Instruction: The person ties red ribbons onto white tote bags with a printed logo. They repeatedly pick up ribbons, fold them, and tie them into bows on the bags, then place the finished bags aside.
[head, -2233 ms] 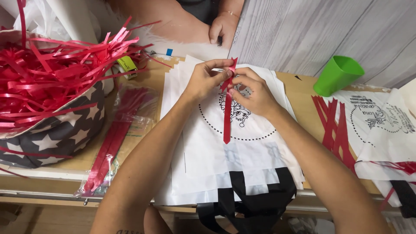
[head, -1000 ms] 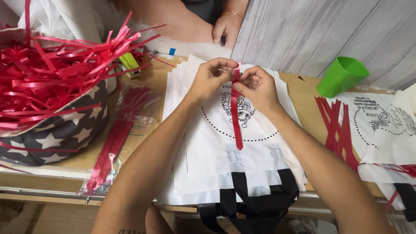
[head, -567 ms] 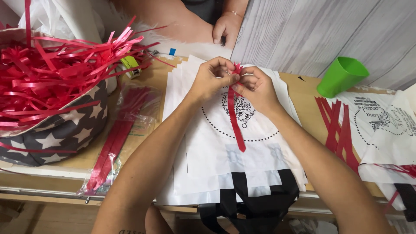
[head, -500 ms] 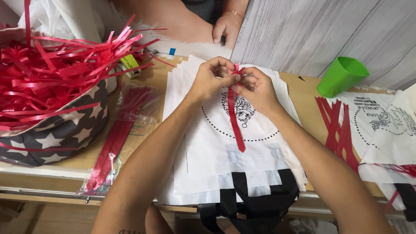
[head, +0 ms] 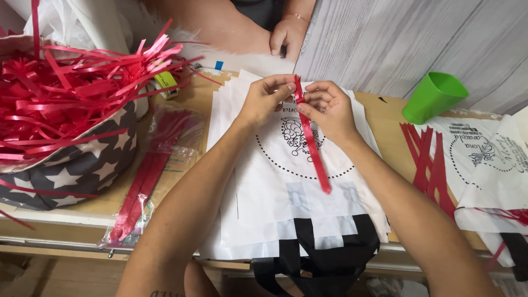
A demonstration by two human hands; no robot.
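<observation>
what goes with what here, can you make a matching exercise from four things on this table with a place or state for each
Things:
1. red ribbon strip
2. green cup
3. star-patterned basket
4. clear packet of red strips

Places or states:
A. lying flat right beside the basket
B. pinched at its top by both hands
C. tipped over by the wall
D. heaped with loose red ribbon

Pairs: 1-B, 2-C, 3-D, 4-A

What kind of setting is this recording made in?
Probably a small craft or packing bench. Both hands, left hand and right hand, hold a red ribbon strip over a stack of printed white bags; a star-patterned fabric bin heaped with more red strips stands on the wooden table.
</observation>
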